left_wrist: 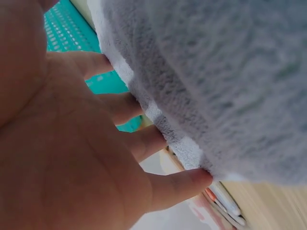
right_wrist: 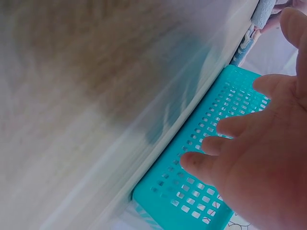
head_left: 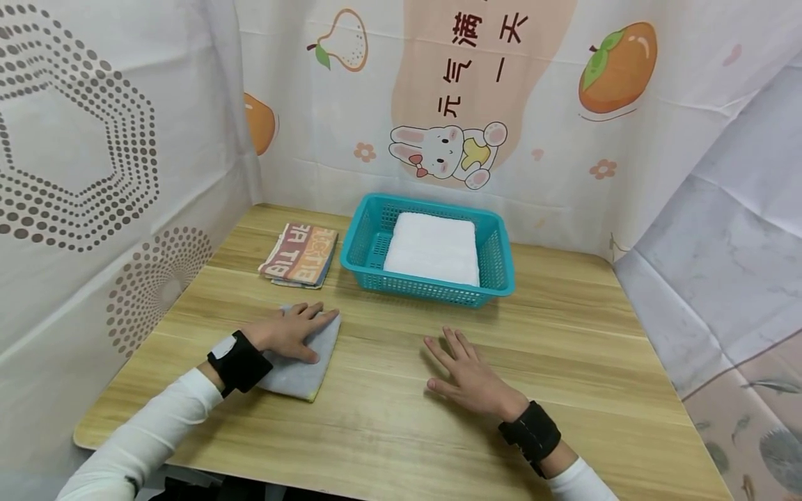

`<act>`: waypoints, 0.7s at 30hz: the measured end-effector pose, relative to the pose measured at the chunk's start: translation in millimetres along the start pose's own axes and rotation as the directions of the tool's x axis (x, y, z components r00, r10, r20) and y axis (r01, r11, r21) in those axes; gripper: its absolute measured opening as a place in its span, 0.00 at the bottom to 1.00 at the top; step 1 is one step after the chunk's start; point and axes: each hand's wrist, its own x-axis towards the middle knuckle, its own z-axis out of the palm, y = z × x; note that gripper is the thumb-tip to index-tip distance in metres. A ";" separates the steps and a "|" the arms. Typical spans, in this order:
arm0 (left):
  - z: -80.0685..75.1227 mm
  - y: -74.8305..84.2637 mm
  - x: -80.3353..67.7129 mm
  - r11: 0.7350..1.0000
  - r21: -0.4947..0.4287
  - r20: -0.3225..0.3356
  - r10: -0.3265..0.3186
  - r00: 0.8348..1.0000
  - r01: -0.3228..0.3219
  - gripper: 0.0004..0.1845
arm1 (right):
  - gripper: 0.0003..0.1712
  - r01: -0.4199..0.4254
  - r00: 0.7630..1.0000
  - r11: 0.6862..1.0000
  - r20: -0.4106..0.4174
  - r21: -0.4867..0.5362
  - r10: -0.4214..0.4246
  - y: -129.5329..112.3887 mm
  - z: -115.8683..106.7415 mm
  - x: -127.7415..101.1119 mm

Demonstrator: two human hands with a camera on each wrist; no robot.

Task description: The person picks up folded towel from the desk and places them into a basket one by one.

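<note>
My left hand (head_left: 291,332) lies with fingers spread on a folded grey towel (head_left: 307,376) at the left of the table. In the left wrist view the fingertips (left_wrist: 196,179) meet the fuzzy edge of that towel (left_wrist: 230,91). My right hand (head_left: 470,376) is spread low over the table, right of centre, holding nothing. Behind it stands a teal plastic basket (head_left: 426,289) with a folded white towel (head_left: 432,247) inside. The right wrist view has the right hand (right_wrist: 259,139) in front of the perforated basket wall (right_wrist: 192,191).
A folded patterned cloth (head_left: 301,254) with large letters lies left of the basket, behind the grey towel. The wooden table (head_left: 401,431) meets a printed white curtain (head_left: 532,202) at the back. More fabric hangs along the left and right sides.
</note>
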 end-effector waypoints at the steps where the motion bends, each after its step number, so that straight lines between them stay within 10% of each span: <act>1: 0.1 2.0 1.0 1.000 0.005 0.003 -0.002 1.000 0.002 0.48 | 0.44 0.000 1.000 1.000 -0.001 0.001 0.000 0.0 0.1 -0.2; 21: 6.2 32.7 23.5 0.997 0.079 0.028 0.009 1.000 -0.011 0.48 | 0.44 0.009 1.000 1.000 -0.013 0.002 -0.009 0.3 1.5 -3.0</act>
